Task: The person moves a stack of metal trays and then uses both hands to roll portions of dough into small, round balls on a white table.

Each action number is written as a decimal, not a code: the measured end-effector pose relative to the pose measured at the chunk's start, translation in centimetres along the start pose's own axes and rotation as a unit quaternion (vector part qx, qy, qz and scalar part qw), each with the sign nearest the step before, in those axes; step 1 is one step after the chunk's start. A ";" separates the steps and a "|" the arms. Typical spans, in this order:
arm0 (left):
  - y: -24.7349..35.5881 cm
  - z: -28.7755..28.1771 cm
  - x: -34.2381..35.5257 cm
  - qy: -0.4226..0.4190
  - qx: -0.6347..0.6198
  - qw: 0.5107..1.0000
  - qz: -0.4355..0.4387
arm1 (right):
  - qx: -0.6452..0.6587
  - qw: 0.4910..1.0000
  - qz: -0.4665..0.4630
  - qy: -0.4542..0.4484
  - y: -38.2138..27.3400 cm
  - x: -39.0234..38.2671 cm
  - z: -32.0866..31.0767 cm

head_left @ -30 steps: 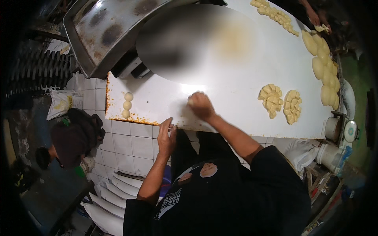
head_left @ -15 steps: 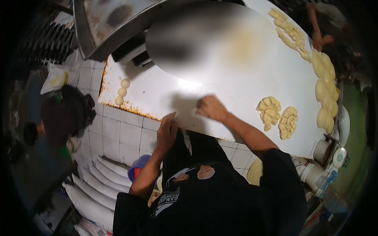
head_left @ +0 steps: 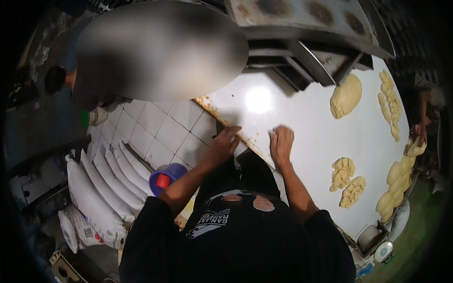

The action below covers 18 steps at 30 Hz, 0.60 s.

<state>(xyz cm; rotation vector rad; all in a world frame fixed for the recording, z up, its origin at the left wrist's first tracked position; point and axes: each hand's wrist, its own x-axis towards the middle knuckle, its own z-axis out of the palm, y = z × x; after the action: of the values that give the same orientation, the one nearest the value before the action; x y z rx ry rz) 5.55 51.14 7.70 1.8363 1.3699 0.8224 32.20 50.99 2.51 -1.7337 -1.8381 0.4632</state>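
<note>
My left hand [head_left: 225,143] is at the stained near edge of the white table [head_left: 309,127], its fingers stretched out and loosely together, holding nothing that I can see. Farther right, my right hand [head_left: 282,142] rests on the tabletop with its fingers curled in. Whatever may be under or inside that palm is hidden. To its right lie two clusters of cut dough pieces, one [head_left: 342,173] slightly farther away than the other [head_left: 353,192]. A large smooth lump of dough [head_left: 347,95] sits beyond them.
Dough strips [head_left: 390,106] and plump dough rolls [head_left: 398,181] line the right edge, where another person's hand [head_left: 420,134] touches the rolls. Metal trays [head_left: 311,61] stand at the back. White sacks [head_left: 96,188] and a purple bucket [head_left: 168,177] are at the left. A blurred patch covers the upper left.
My view has turned to the left, so the table appears farther right. My right hand stays curled on the tabletop. The other person's hand has come onto the dough rolls.
</note>
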 end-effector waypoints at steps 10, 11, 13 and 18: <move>-7.9 -10.1 10.1 0.146 -0.006 0.989 -0.011 | 0.123 0.992 -0.017 -0.037 -14.1 14.7 2.5; -8.6 -10.8 11.2 0.160 0.017 0.987 0.016 | 0.094 0.995 -0.007 0.016 -14.8 15.9 6.7; -9.3 -11.7 13.0 0.136 -0.040 0.990 -0.011 | -0.009 1.000 0.013 0.001 -18.3 17.1 9.2; -9.8 -9.6 20.0 0.042 0.122 0.986 0.105 | 0.066 0.988 -0.027 -0.135 -17.5 8.0 5.8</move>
<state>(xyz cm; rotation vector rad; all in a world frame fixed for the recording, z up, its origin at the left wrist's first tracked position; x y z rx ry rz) -2.64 73.92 6.62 2.1862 1.3963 0.8789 14.75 57.85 9.84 -1.5912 -1.9842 0.8130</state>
